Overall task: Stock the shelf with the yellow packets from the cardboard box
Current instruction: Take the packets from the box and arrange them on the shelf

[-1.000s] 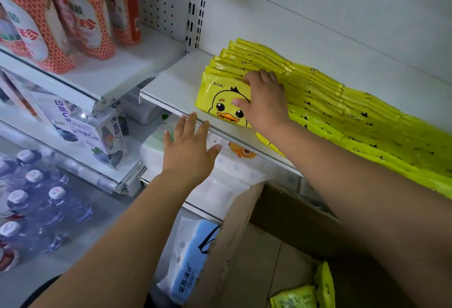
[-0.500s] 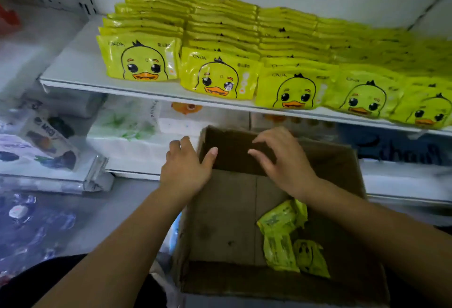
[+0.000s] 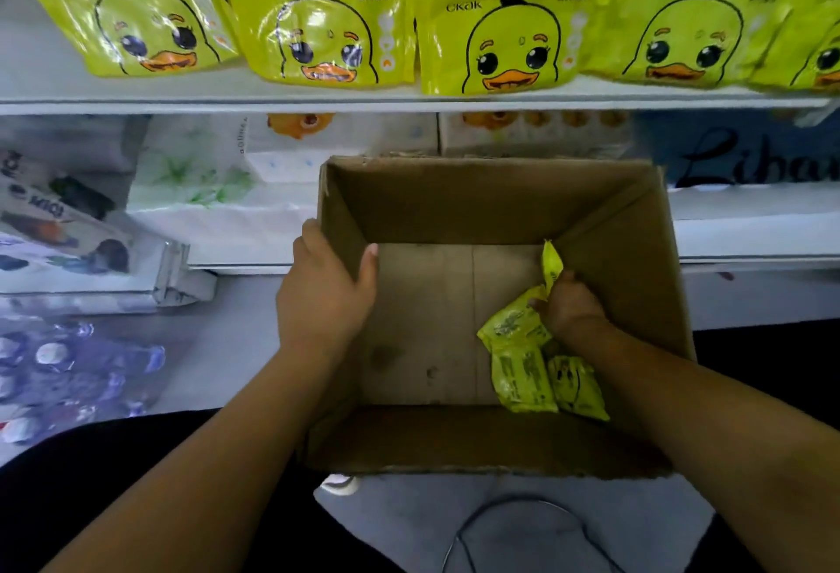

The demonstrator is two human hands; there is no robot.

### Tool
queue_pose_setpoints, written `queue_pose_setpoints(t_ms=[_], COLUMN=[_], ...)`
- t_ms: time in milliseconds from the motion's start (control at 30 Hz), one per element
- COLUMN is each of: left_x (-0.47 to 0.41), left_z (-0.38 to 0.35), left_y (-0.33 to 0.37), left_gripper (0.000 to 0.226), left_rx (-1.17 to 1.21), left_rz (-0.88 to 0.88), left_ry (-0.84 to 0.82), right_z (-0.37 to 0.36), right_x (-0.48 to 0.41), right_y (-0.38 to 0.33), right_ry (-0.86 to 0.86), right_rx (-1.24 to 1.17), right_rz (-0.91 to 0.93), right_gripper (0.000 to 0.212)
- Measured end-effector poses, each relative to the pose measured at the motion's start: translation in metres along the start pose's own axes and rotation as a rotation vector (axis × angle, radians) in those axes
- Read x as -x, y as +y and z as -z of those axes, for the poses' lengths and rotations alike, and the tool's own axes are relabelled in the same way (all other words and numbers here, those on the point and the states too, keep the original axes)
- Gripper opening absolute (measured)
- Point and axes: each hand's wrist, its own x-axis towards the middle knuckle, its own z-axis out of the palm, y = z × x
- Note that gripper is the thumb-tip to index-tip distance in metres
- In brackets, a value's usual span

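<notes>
An open cardboard box [image 3: 454,204] sits below the white shelf [image 3: 318,97]. Rows of yellow duck-face packets [image 3: 500,40] stand along the shelf's front. Deep in the box's right side lie a few yellow packets [image 3: 522,374]. My right hand [image 3: 570,304] is down inside the box, fingers closed on one yellow packet [image 3: 552,261] whose corner sticks up above the knuckles. My left hand [image 3: 325,290] grips the box's left wall, thumb inside and fingers outside.
Under the shelf are white tissue packs [image 3: 200,190] and a blue pack with script lettering [image 3: 750,158]. Boxed goods [image 3: 68,231] and wrapped water bottles [image 3: 68,368] lie on the left. A thin cable [image 3: 513,522] loops on the floor near the box.
My right hand left the shelf's packets, dropped into the box and closed on a packet. My left hand came down onto the box's left wall. The view tilted down.
</notes>
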Motion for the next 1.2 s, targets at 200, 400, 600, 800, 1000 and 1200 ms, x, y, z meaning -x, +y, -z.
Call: queue_pose_setpoints(t_ms=[200,400,600,800,1000,1200], left_x=[-0.004,-0.007,-0.007,-0.007,-0.006,-0.008], left_z=[-0.001,-0.003,-0.004,-0.007,-0.006,-0.006], left_y=[0.004,0.004,0.004,0.004,0.004,0.001], left_gripper=[0.072,0.073,0.073,0.074,0.073,0.073], left_rx=[-0.017,-0.027,-0.051,-0.061,-0.065,-0.071], left_rz=[0.009,0.018,0.023,0.021,0.006,-0.005], left_ry=[0.002,0.003,0.01,0.025,0.023,0.026], right_z=[-0.009,0.011,-0.033,-0.075,-0.061,-0.068], right_x=[-0.019,-0.024,0.005,0.022,0.015,0.022], right_y=[-0.005,-0.008,0.008,0.014,0.018,0.011], right_ry=[0.066,0.051,-0.386,-0.431,-0.489,-0.41], right_rx=[0.078,-0.273,-0.288,0.111,0.055,-0.086], right_rz=[-0.031,0.01,-0.108,-0.077,0.02,0.086], right_gripper=[0.042,0.021,0.039,0.05,0.049,0.045])
